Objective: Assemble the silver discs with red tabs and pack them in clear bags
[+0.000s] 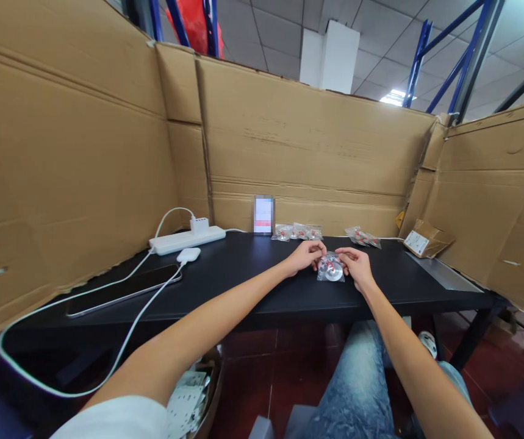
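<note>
A small clear plastic bag (332, 270) hangs or rests just above the front part of the black table (243, 277). Inside it show a round silvery disc and some red bits. My left hand (306, 256) pinches the bag's upper left corner, fingers closed. On the other side, my right hand (357, 266) has its fingers closed on the upper right edge. What the fingertips cover along the top edge is hidden, so whether the bag is sealed cannot be made out.
Behind the hands lie several similar bags (297, 231), with more bags (363, 237) to the right. A lit phone (264, 215) leans on the cardboard wall (307, 140). At left are a white power strip (187, 240), cables and a dark phone (124, 291). A brown packet (430, 238) sits far right.
</note>
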Tool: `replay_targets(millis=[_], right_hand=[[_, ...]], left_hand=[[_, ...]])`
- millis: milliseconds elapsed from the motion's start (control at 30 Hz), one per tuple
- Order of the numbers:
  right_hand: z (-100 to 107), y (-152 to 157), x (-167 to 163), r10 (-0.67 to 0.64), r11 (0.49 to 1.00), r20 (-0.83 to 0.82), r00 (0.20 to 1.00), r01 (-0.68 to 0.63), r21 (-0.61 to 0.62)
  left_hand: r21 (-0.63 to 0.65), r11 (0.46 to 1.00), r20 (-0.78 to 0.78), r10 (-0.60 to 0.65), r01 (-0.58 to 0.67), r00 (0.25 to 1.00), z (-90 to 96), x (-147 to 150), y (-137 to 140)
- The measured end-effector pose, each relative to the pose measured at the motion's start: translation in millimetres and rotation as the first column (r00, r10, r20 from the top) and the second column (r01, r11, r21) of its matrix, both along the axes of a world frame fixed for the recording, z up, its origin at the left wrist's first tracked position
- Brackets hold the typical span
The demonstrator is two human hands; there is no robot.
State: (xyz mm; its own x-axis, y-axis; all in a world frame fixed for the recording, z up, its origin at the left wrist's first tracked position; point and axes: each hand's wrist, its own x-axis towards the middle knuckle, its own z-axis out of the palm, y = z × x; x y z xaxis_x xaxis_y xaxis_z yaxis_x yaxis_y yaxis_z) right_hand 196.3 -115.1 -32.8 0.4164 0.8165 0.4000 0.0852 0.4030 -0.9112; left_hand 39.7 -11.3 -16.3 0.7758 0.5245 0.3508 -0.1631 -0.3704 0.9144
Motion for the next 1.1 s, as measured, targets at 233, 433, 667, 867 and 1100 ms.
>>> replay_targets(millis=[233, 433, 667, 867, 1100], right_hand=[[6, -3, -2, 0.06, 0.995, -0.025, 0.998, -0.062, -0.075], [0, 1, -1, 0.044, 0.995, 0.009, 0.999, -0.043, -0.089], [-5, 2, 2, 0.121, 0.99, 0.098, 0.988, -0.113, -0.083], [-3, 0, 0, 0.127, 0.991, 0.094, 0.987, -0.122, -0.064], [-4, 2, -1, 0.032, 0.998, 0.053, 0.998, -0.029, -0.06]], left_hand=[[-0.065, 0.995, -0.014, 0.079, -0.08, 0.997, 6.1, -2, -1], [0.067, 0.994, 0.03, 0.084, -0.086, 0.996, 4.8, -4, -4], [0.079, 0.991, -0.038, 0.106, -0.103, 0.994, 0.6, -3, -3], [0.17, 0.983, -0.076, 0.087, -0.073, 0.993, -2.3, -5, 4], [0.341, 0.932, -0.098, 0.162, -0.12, 0.982, 2.2, -8, 9]])
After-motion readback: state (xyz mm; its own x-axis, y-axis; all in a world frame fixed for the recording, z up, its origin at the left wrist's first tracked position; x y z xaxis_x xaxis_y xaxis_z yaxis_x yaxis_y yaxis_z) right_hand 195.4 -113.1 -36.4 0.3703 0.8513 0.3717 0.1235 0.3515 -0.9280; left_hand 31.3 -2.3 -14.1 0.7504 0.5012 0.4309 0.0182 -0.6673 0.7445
